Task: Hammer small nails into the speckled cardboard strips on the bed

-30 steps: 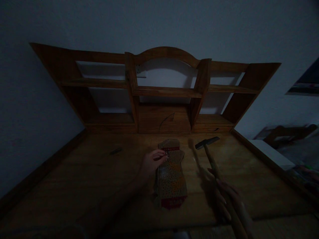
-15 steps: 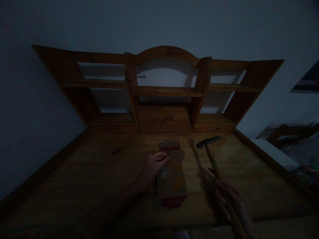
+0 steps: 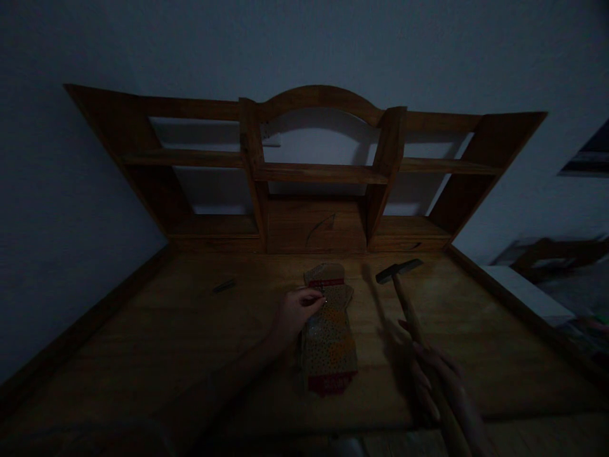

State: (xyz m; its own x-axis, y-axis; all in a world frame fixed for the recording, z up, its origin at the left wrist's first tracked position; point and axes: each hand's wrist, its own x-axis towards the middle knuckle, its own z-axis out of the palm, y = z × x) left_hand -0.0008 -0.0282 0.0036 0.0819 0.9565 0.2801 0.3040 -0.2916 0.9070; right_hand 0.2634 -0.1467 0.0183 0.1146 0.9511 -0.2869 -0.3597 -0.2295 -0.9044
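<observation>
A flat piece of brown cardboard (image 3: pixel 333 362), with red bands at both ends, orange patches and many small dark dots, lies on the wooden desk. Over its upper part my left hand (image 3: pixel 299 311) is closed in a pinch. Between its fingertips is a tiny thin piece that looks like a nail (image 3: pixel 325 301), mostly hidden by the fingers. On the right, my right hand (image 3: pixel 440 374) is wrapped around the wooden handle of a hammer (image 3: pixel 404 298). The hammer's dark metal head is raised beyond the hand, to the right of the cardboard, and its shadow falls on the desk.
A few thin dark slivers (image 3: pixel 223 285) lie on the desktop (image 3: pixel 200 343) to the left. A wooden shelf unit (image 3: pixel 318 172) with several compartments stands along the back. Raised wooden edges (image 3: pixel 504 317) border the desk's sides. Beyond the right edge is a white surface (image 3: pixel 528 295). The light is dim.
The pinching fingers of my left hand have shifted very slightly, and less of the thin piece shows now. My right hand and the hammer stay nearly still.
</observation>
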